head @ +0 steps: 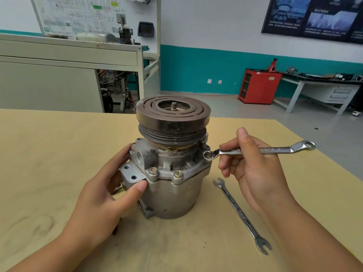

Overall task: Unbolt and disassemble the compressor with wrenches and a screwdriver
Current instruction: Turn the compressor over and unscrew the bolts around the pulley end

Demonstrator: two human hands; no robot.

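The grey metal compressor [172,193] stands upright on the tan table [49,163], its dark pulley [172,114] on top. Two flange bolts [177,174] face me at the front. My left hand [106,195] grips the compressor's left side at the mounting bracket, thumb on the front. My right hand [253,163] holds a ring wrench [275,150] by its shaft. The wrench's left ring end sits at the right edge of the flange. A second wrench with open ends [242,214] lies on the table to the right of the compressor.
A dark slim object [115,229] pokes out below my left wrist, mostly hidden. Behind the table stand a grey bench with a training board [68,55], a red cabinet [259,86] and a white workbench [322,89]. The table's right edge runs diagonally near my right hand.
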